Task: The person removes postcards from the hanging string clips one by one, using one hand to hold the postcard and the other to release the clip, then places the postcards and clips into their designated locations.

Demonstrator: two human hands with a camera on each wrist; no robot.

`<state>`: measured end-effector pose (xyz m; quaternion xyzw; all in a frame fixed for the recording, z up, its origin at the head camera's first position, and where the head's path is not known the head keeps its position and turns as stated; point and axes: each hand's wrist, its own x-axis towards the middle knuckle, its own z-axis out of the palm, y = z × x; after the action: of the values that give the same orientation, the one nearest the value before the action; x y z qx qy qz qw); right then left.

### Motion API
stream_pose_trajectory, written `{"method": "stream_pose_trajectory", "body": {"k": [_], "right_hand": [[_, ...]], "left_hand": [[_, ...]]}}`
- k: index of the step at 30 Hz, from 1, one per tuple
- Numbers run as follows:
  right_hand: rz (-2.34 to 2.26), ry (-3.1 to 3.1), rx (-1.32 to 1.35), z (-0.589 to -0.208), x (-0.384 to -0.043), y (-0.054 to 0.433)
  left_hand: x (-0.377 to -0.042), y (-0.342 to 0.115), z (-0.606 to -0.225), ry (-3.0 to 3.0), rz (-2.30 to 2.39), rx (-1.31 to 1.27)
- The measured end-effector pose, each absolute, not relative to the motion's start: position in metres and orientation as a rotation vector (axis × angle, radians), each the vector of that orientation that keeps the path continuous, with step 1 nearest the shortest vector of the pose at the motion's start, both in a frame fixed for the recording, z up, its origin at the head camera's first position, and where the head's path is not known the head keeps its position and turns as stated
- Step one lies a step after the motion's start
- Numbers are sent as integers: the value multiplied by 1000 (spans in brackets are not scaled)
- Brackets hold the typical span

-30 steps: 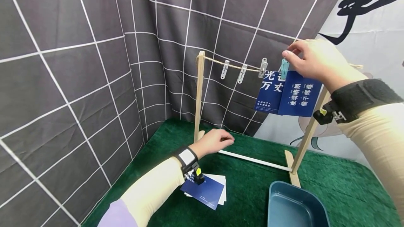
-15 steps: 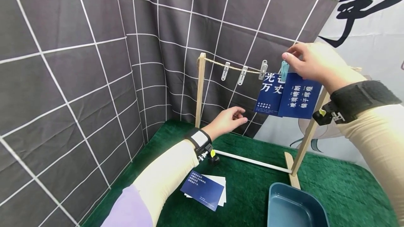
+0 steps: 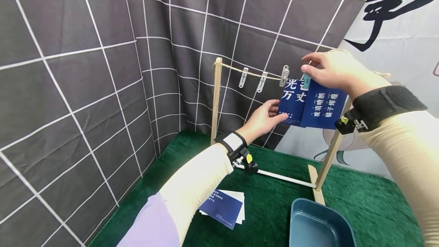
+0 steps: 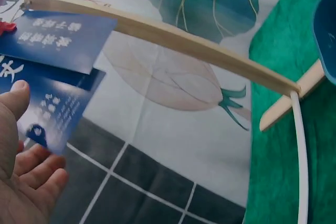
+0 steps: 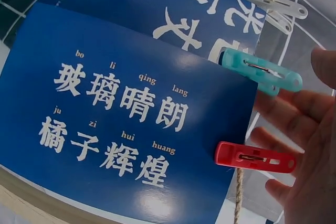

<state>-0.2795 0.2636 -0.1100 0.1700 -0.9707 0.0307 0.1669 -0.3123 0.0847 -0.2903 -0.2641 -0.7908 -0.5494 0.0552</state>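
Two blue cards with white Chinese characters hang from a rope, overlapping. My left hand [image 3: 264,121] is at the lower left edge of the left card [image 3: 292,106]; its thumb [image 4: 16,100] overlaps the card's face and its fingers are spread below it, the thumb apart from them. My right hand [image 3: 334,69] is by the top of the right card [image 3: 324,106], behind a teal clothespin [image 5: 262,71] and a red clothespin [image 5: 254,158]. In the right wrist view its thumb stands away from both clothespins and its fingers lie loosely curved.
Several grey clothespins, one a grey clothespin [image 3: 262,82], hang along the rope to the left. A wooden post [image 3: 217,102] bears the rope's left end. Blue and white cards [image 3: 224,209] lie stacked on the green cloth [image 3: 374,209]. A blue tray [image 3: 319,224] stands front right.
My left hand has risen and moved right from low over the cloth to the left card's edge. My right hand has stayed by the teal clothespin, shifting slightly left and down.
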Motion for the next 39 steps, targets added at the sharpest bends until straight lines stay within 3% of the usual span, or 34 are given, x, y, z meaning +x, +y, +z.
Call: {"method": "stream_pose_trajectory", "body": {"k": [20, 39], "right_hand": [[387, -2715, 433, -119, -281, 264], [373, -2710, 443, -117, -277, 268]], "left_hand": [[-311, 95, -281, -2172, -1536, -747], [-299, 26, -353, -2422, -1623, -683]]}}
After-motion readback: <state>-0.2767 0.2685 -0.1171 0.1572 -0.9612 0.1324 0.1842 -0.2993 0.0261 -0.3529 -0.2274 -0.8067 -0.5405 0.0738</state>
